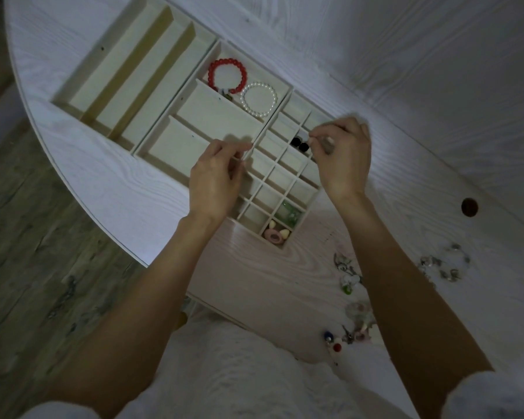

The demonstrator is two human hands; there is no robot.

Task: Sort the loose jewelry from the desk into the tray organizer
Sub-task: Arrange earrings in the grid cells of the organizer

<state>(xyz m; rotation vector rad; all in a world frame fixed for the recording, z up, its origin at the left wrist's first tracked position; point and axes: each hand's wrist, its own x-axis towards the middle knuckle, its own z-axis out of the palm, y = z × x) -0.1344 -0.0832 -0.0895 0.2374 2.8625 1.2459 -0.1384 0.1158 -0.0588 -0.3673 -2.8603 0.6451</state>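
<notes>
From the head view, my left hand (pixel 217 176) hangs over the seam between the tray organizer's (pixel 176 95) middle section and its grid of small cells, fingers curled with thumb and forefinger pinched together; whether anything thin sits between them I cannot tell. My right hand (pixel 342 155) is over the grid's far right edge, fingers bent inward, pinching something small and pale that is too blurred to name. Just beside its fingertips two black beads (pixel 299 143) lie in one grid cell.

The white desk (pixel 406 86) curves away on the left, its rounded edge running close past the tray's long slots, with wooden floor beyond. To the right of the tray the desk lies open, up to a dark round hole (pixel 469 207).

In the tray's upper middle compartment a red bead bracelet (pixel 227 76) touches a white pearl bracelet (pixel 259 99). Near the grid's near corner, one cell holds a green piece (pixel 288 211) and the next a pink and cream piece (pixel 275 235).

Loose jewelry (pixel 350 276) lies scattered on the desk by my right forearm, with a clear bead bracelet (pixel 445 264) further right
</notes>
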